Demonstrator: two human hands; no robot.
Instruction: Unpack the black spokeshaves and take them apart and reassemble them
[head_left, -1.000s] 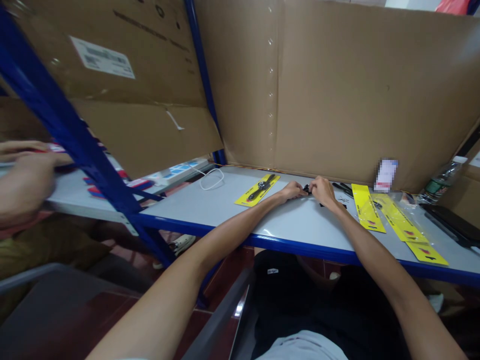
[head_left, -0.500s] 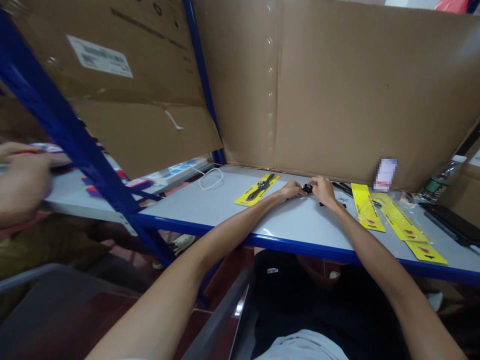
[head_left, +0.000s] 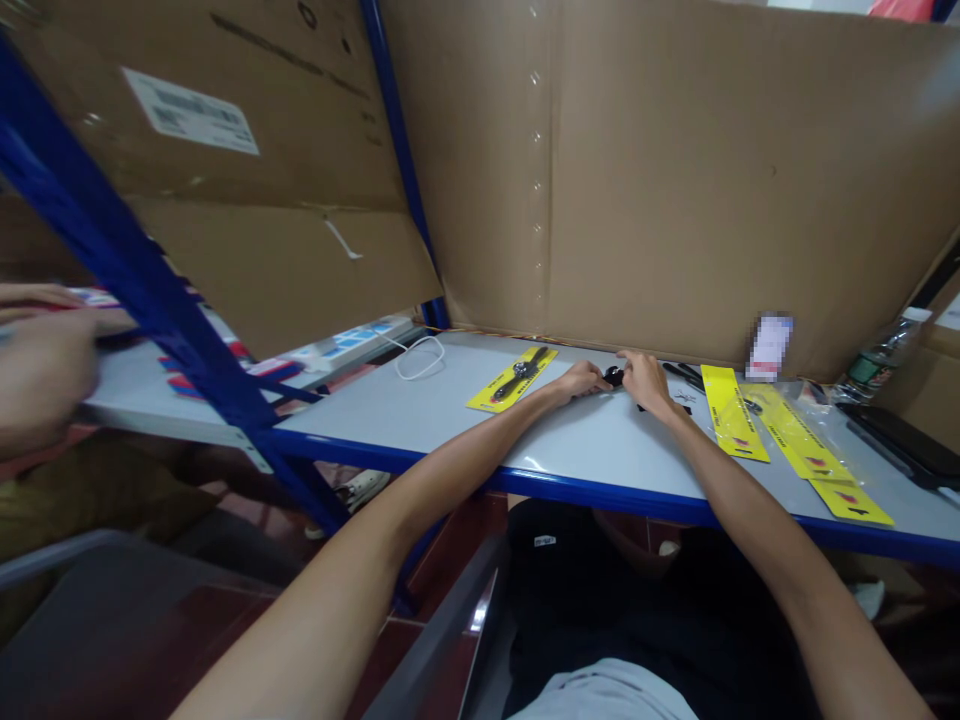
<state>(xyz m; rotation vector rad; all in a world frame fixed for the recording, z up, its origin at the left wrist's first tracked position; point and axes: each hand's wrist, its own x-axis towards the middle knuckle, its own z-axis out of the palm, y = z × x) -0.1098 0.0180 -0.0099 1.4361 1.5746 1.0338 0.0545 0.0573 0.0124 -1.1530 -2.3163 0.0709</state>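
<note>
Between my two hands, just above the grey tabletop [head_left: 420, 410], is a small black round part [head_left: 613, 377]; its kind is too small to make out. My left hand [head_left: 580, 381] pinches it from the left, fingers closed. My right hand [head_left: 645, 380] grips it from the right, with the index finger raised a little above it. Tiny dark pieces [head_left: 684, 398] lie on the table right of my right hand. Behind them are black pen-like tools [head_left: 684, 376].
To the left lies a yellow card with a black tool [head_left: 520, 378]. Several yellow cards [head_left: 731, 415] and clear wrapping lie right, near a bottle [head_left: 881, 358] and a black phone-like object [head_left: 904, 440]. Cardboard [head_left: 660, 180] walls the back. Another person's hand [head_left: 49, 370] is beyond the blue post [head_left: 142, 250].
My right hand's index finger has lifted and straightened slightly over the black part. The left hand stays almost in place. The view has shifted very slightly.
</note>
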